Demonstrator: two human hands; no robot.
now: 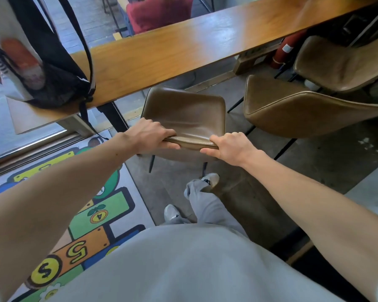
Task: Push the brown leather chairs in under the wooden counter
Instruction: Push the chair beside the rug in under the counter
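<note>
A brown leather chair [184,112] stands in front of me, its seat partly under the long wooden counter [183,46]. My left hand [153,135] grips the left end of its backrest top edge. My right hand [229,147] grips the right end of the same edge. A second brown leather chair [297,112] stands to the right, out from the counter and turned at an angle. A third brown chair [340,64] sits further right, partly under the counter.
A black and white bag [44,62] rests on the counter's left end. A red fire extinguisher [287,49] stands under the counter. A colourful play mat [70,205] covers the floor at left. A person in a red top [159,12] sits beyond the counter. My feet [210,179] are just behind the chair.
</note>
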